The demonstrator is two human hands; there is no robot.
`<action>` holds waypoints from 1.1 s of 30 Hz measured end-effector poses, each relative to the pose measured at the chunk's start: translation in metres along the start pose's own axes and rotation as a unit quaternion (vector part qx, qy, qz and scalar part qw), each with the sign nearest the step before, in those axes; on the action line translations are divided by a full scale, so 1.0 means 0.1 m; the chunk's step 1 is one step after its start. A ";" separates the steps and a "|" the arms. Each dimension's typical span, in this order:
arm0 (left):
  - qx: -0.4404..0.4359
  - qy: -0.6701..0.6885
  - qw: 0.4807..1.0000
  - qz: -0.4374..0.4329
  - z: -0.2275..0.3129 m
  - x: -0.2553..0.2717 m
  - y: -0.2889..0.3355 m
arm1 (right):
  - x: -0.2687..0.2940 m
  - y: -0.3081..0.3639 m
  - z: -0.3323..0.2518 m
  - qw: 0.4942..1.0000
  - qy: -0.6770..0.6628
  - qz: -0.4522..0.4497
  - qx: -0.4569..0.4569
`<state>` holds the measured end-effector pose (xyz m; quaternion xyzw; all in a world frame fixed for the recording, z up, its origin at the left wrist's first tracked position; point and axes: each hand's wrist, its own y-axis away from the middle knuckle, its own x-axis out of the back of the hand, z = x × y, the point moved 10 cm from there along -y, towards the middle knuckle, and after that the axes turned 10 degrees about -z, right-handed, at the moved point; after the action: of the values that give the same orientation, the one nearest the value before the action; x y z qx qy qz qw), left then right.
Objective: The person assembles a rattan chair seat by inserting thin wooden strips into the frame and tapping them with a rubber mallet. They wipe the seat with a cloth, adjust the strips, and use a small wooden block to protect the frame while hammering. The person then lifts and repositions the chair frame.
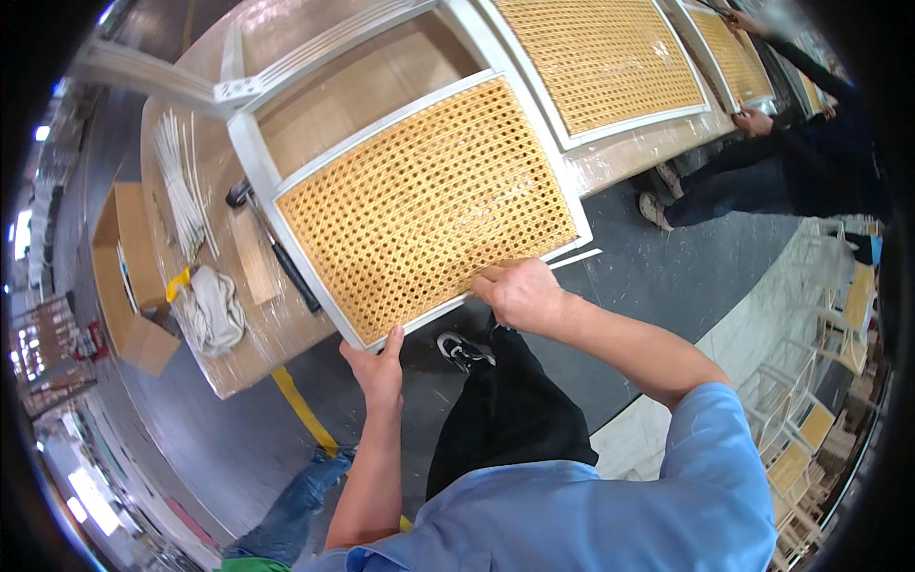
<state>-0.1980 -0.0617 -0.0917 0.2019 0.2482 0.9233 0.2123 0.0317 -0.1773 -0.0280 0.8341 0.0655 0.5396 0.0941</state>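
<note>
Over the worktop's (276, 332) near edge, the cane panel (429, 210) lies just ahead of both hands, long axis along that edge. The left hand (379, 367) clasps its near-left corner, thumb on top; the right hand (520, 294) curls at the near rim, its hold hidden. Rightward, a white strip (578, 257) juts out; leftward lies a hammer (295, 275).

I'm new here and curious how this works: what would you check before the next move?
1. Left hand at the white frame's near-left corner: ok.
2. Right hand at the woven panel's near edge: ok.
3. White strip flush with the frame: not ok, its end juts out.
4. Edge beneath the right fingertips: cannot tell, hidden.
5. Co-worker's hand clear of this frame: ok.
</note>
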 end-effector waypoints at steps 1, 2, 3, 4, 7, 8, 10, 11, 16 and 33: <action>0.005 -0.015 1.000 0.002 -0.01 0.02 -0.01 | 0.02 0.00 0.02 1.000 -0.008 0.001 -0.003; 0.017 -0.001 1.000 0.002 -0.04 0.02 0.00 | 0.02 0.01 0.02 1.000 -0.015 0.002 -0.002; 0.015 0.009 1.000 -0.003 -0.05 0.02 0.00 | 0.02 0.01 0.02 1.000 -0.022 0.002 -0.001; 0.014 0.018 1.000 -0.008 -0.05 0.03 -0.01 | 0.03 0.00 0.02 1.000 -0.026 0.007 0.001; 0.010 0.003 1.000 -0.008 -0.05 0.04 -0.02 | 0.03 0.00 0.03 0.999 -0.038 0.010 0.020; 0.012 -0.010 1.000 -0.007 -0.01 0.01 -0.01 | 0.00 0.00 0.04 0.999 -0.040 0.003 0.019; 0.008 -0.037 0.999 0.006 0.08 0.00 0.00 | 0.00 0.01 0.08 0.998 -0.046 0.035 0.027; 0.008 -0.054 0.998 0.009 0.16 -0.03 0.06 | -0.03 0.04 0.10 0.997 -0.052 0.049 0.028; -0.305 -0.390 0.866 0.078 1.03 -0.36 0.57 | -0.08 0.03 0.13 0.994 -0.087 0.055 0.042; -0.546 -0.406 0.712 -0.170 0.98 -1.42 0.44 | 0.57 0.80 0.19 0.944 -0.088 0.313 -0.057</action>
<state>-0.0461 -0.1299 -0.0273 0.3610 -0.3798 0.6754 0.5190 0.0731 -0.2449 0.0334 0.8496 -0.2386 0.4696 -0.0270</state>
